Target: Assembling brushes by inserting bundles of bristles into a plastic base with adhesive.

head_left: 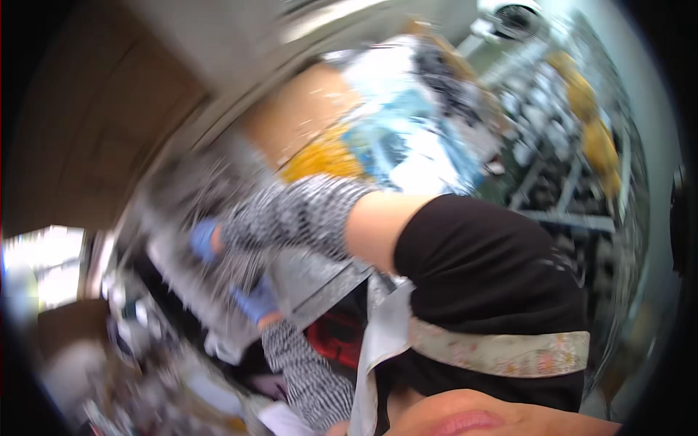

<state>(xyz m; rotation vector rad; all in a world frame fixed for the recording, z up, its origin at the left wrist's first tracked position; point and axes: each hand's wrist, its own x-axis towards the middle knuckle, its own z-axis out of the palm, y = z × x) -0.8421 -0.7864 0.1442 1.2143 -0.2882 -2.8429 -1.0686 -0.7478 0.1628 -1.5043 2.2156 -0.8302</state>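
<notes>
Heavy motion blur hides most detail. At left, a blue-gloved hand (pixel 206 240) and a second blue-gloved hand (pixel 256 301), both in black-and-white patterned sleeves, touch a grey speckled sheet (pixel 218 280). Which hand is which, and how far their fingers spread, cannot be told. Right, a black short sleeve (pixel 472 247).

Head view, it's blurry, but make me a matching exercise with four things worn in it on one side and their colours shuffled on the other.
Things:
1. gloves
2. arm sleeve
3. short-sleeved shirt
4. apron strap

Colours:
A. black-and-white pattern
B. pale with a faint floral print
C. blue
D. plain black

Pairs: 1-C, 2-A, 3-D, 4-B.
</notes>
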